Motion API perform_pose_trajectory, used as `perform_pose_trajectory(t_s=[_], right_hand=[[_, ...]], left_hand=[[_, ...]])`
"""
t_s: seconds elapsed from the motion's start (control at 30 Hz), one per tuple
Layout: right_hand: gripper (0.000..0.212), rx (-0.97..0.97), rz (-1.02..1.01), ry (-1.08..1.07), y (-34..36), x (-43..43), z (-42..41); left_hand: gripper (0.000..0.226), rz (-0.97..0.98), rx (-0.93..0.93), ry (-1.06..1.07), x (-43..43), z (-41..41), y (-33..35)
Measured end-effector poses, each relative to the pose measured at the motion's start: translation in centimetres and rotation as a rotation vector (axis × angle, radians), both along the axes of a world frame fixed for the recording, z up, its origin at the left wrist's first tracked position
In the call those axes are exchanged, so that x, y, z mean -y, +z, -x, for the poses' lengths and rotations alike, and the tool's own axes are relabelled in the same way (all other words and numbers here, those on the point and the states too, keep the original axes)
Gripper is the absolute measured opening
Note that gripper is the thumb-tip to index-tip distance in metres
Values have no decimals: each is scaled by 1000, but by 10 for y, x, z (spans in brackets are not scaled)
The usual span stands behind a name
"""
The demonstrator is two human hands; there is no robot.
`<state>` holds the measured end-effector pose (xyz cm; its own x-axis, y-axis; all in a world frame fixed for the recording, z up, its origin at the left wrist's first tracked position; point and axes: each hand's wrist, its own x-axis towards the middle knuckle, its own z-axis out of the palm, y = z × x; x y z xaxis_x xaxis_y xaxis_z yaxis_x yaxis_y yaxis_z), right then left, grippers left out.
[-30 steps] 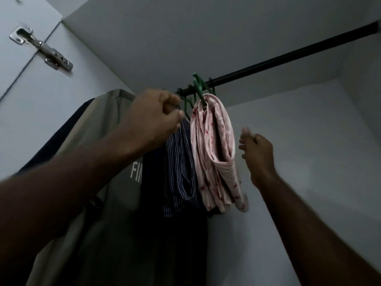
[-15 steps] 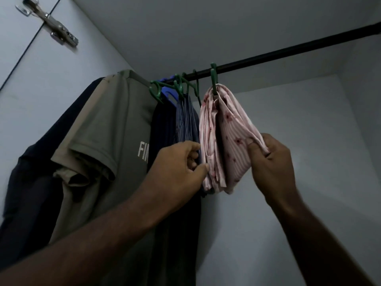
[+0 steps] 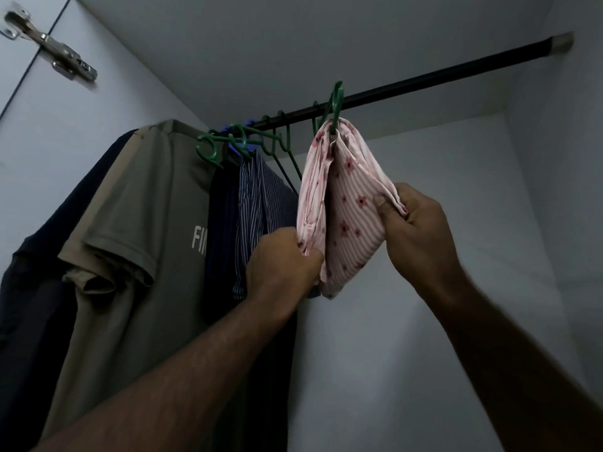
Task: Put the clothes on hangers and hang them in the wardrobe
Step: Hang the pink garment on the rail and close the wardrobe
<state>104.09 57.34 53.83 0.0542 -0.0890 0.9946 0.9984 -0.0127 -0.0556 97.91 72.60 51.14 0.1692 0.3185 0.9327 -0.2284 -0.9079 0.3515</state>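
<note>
Pink garment (image 3: 346, 207) hangs from green hanger (image 3: 336, 99) on rail (image 3: 440, 78), frame centre. Left hand (image 3: 280, 265) pinches its lower left edge; right hand (image 3: 414, 226) grips its right edge, thumb on top.

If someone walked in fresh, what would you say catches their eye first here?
The pink striped floral garment, hanging from a green plastic hanger on the black wardrobe rod, stands out at centre. The left hand and right hand pinch its two sides. An olive-green T-shirt hangs further left.
</note>
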Motion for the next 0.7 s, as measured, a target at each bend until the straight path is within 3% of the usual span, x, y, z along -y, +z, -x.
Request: perform_pose_trajectory(t_s=[0.23, 0.33, 0.5, 0.7], right_hand=[[16, 39, -112, -238, -26, -15, -2], [24, 40, -27, -302, -50, -43, -8], [23, -65, -62, -117, -69, -73, -7], [19, -90, -144, 5, -63, -77, 7]], left_hand=[[11, -105, 85, -218, -8, 27, 15], [13, -152, 75, -253, -15, 32, 20], [33, -203, 37, -314, -22, 32, 11], [19, -289, -10, -387, -23, 29, -1]])
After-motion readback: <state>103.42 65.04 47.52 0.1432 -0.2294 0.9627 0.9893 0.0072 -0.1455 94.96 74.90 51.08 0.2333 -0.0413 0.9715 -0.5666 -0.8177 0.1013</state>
